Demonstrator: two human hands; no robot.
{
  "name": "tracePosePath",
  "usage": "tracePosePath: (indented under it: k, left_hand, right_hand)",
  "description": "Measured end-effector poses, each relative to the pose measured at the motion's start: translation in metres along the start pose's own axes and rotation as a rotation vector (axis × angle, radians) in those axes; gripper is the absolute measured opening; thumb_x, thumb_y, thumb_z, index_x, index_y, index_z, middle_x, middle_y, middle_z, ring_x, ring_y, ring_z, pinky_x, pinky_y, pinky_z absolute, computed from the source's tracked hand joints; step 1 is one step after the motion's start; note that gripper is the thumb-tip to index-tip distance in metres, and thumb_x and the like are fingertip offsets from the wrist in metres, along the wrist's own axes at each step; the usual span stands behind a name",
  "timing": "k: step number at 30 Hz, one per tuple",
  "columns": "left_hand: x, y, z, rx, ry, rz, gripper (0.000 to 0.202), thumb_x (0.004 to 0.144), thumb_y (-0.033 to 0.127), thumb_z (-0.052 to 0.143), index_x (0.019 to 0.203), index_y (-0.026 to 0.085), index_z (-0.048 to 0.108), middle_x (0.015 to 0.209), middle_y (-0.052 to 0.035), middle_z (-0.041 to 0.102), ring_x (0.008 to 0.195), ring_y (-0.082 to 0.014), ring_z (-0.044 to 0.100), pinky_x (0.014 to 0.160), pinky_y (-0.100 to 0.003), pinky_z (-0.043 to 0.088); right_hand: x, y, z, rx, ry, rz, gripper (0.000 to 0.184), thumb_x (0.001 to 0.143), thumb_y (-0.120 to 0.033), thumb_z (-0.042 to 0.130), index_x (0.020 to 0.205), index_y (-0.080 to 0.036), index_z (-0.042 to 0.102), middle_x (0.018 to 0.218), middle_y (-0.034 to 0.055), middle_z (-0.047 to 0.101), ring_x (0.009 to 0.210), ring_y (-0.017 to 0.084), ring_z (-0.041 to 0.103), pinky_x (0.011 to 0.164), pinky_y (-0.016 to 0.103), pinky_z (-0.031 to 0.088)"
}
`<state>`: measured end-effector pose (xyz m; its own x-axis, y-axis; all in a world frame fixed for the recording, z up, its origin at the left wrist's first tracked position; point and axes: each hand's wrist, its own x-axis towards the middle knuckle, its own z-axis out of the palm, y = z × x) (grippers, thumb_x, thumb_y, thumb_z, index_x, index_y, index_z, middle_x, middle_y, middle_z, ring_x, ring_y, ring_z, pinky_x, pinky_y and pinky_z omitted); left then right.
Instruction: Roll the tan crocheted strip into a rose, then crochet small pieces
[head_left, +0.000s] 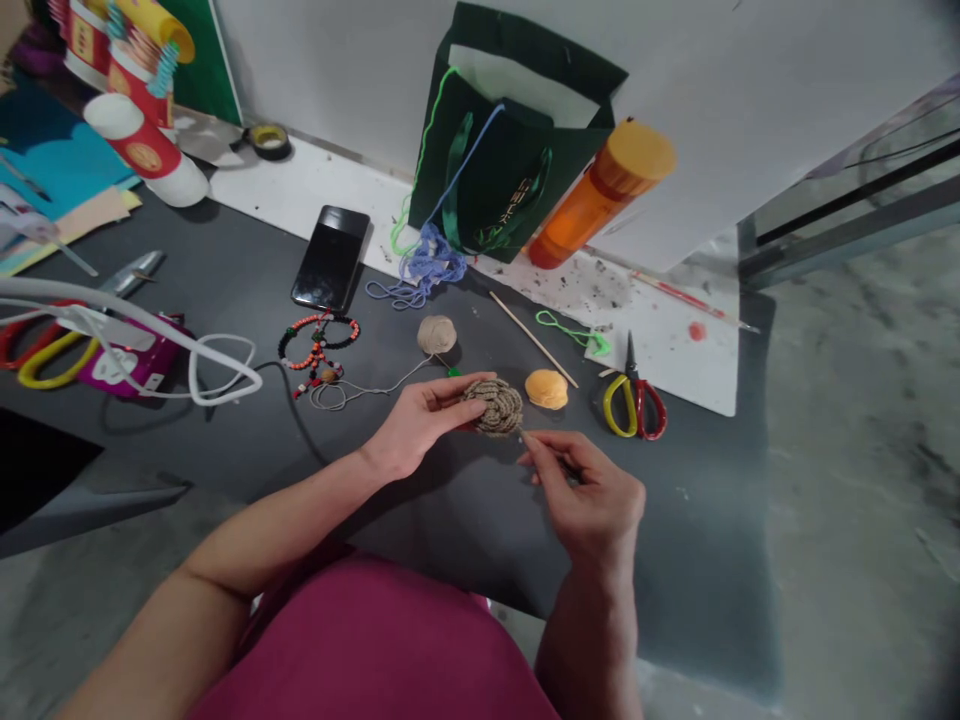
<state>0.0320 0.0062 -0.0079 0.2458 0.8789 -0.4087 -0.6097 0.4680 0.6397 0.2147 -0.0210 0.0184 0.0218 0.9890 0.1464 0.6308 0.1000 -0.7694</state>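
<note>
My left hand (420, 425) grips a round coil of braided jute twine (493, 407) at the middle of the grey table mat (457, 520). My right hand (581, 490) sits just to its right, with the fingertips pinched on a thin pointed tool (538, 448) whose tip nearly touches the coil. A thin twine strand (375, 385) runs across the mat towards a small twine ball (436, 335). An orange dome-shaped piece (546, 389) lies just beyond the coil.
Yellow-and-red scissors (634, 400), a wooden stick (534, 340), a black phone (331, 258) and a beaded ring (319, 350) lie nearby. Blue yarn (424, 265) rests against a dark green bag (510, 140), beside an orange bottle (600, 195). White cable (127, 325) lies at left.
</note>
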Motion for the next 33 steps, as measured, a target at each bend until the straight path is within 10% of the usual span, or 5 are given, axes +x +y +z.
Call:
tracePosePath:
  k: [33]
  left_hand:
    - [0.006,0.002,0.001,-0.107,0.067,-0.081,0.037,0.074,0.04,0.084,0.103,0.018,0.08,0.102,-0.0096,0.08,0.089,-0.0188,0.071,0.082,-0.03,0.055]
  right_hand:
    - [0.013,0.0,0.031,0.286,-0.035,0.217,0.019,0.086,-0.036,0.064,0.082,-0.019,0.068,0.06,0.0011,0.072,0.049,0.012,0.063,0.052,0.024,0.051]
